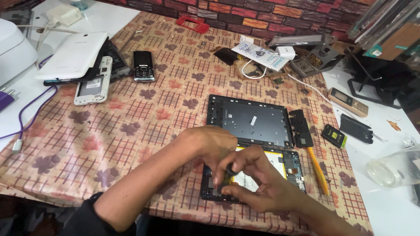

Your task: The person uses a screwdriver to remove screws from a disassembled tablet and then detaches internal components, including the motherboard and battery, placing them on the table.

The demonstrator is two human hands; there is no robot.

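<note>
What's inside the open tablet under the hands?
Inside the tablet you can see a white battery with yellow edges and a dark circuit strip along the right side. The left hand and right hand cover its left part.

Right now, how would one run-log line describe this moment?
left hand: on opened tablet | right hand: gripping dark tool handle upright over tablet | beside: back cover, orange pry tool

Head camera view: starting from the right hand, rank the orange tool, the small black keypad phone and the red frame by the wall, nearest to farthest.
From the right hand:
1. Orange tool, just to its right, beside the opened tablet.
2. Black keypad phone, far up-left.
3. Red frame, at the table's far edge by the brick wall.
</note>
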